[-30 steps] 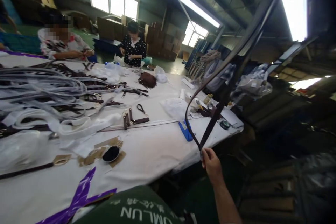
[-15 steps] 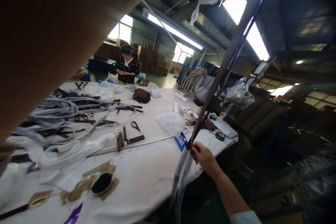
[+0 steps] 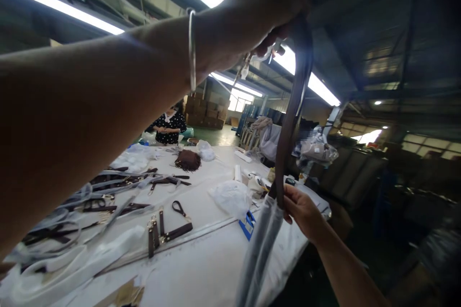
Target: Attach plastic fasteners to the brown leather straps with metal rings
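The strap (image 3: pixel 288 124) stands upright right of centre, left hand (image 3: pixel 259 14) above and right hand (image 3: pixel 304 211) below, before the surface (image 3: pixel 201 264), on which buckled straps (image 3: pixel 169 230) lie centrally, a bag (image 3: pixel 230 196) right of them and a strap pile (image 3: pixel 108 189) far left.

factory workshop: strap-strewn worktable (image 3: pixel 201 268), stacked cartons (image 3: pixel 207 111)

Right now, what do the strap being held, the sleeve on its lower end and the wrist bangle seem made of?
Strap: probably leather or faux leather, dark brown, smooth with a dull sheen.
Sleeve: thin translucent plastic film, greyish with glossy streaks.
Bangle: likely silver-toned metal, thin, with a bright glint.
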### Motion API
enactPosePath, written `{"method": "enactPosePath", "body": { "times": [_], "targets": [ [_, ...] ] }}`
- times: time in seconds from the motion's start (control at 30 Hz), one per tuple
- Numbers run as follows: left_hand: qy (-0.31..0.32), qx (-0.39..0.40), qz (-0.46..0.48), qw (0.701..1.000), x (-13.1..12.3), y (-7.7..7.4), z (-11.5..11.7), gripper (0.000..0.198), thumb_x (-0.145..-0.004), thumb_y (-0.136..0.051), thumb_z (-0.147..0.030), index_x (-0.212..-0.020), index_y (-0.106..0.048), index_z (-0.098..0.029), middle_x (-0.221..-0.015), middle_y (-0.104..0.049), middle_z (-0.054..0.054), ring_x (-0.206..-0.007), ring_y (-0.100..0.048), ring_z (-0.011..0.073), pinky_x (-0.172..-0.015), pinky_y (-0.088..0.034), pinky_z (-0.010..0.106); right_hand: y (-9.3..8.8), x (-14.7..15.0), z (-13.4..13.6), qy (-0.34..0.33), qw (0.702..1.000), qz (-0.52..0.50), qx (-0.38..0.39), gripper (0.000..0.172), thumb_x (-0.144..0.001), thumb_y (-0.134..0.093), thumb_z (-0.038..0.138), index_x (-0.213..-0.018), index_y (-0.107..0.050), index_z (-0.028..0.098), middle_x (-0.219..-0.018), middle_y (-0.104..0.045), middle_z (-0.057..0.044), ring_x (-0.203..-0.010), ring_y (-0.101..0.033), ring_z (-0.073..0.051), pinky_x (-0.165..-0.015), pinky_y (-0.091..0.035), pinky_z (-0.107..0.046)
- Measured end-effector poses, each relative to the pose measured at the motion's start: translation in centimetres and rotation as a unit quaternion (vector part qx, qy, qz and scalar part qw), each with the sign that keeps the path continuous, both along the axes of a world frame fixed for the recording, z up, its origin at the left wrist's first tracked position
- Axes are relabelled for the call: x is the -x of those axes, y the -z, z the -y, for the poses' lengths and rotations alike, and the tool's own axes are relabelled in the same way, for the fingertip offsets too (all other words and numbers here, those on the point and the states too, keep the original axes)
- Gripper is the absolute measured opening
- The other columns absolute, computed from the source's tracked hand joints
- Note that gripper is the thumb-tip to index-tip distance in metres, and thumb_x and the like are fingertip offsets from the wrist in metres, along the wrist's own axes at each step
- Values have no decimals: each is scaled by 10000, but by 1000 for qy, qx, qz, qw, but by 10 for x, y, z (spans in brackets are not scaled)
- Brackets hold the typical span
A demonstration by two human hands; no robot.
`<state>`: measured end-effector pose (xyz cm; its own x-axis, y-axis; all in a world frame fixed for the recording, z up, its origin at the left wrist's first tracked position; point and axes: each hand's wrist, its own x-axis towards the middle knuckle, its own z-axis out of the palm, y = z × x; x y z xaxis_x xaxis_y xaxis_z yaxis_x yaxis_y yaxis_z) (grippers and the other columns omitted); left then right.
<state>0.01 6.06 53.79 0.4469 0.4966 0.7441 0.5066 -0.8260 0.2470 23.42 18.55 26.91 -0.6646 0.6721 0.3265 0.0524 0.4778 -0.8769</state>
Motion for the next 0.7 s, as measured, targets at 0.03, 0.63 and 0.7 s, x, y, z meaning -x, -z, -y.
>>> {"method": "enactPosePath", "body": {
  "times": [0.03,0.63,0.7],
  "targets": [
    [-29,-55,27,998,-3,-2,4,379,-933,-306,-203,-1038,-553,64,-660,-497,-50,-580,-498,-25,-620,-339,134,-8,0,2,-4,1000,0,-5,331,-804,-579,492,-814,-544,163,-585,-443,43,-439,-381,-71,-375,-300,-201],
    [-90,176,-236,952,-13,115,4,338,-785,-601,-199,-1120,-607,-153,-737,-599,-25,-622,-511,65,-575,-382,158,-52,25,35,2,1000,-11,-28,336,-764,-621,495,-798,-556,167,-568,-467,47,-435,-385,-61,-401,-295,-194],
    [-82,175,-213,958,-5,137,1,378,-776,-615,-224,-1147,-589,-157,-782,-607,-22,-674,-517,77,-610,-385,164,-45,26,37,21,999,1,-43,324,-776,-611,488,-801,-558,170,-563,-474,44,-445,-407,-72,-413,-319,-200]
  ]
}}
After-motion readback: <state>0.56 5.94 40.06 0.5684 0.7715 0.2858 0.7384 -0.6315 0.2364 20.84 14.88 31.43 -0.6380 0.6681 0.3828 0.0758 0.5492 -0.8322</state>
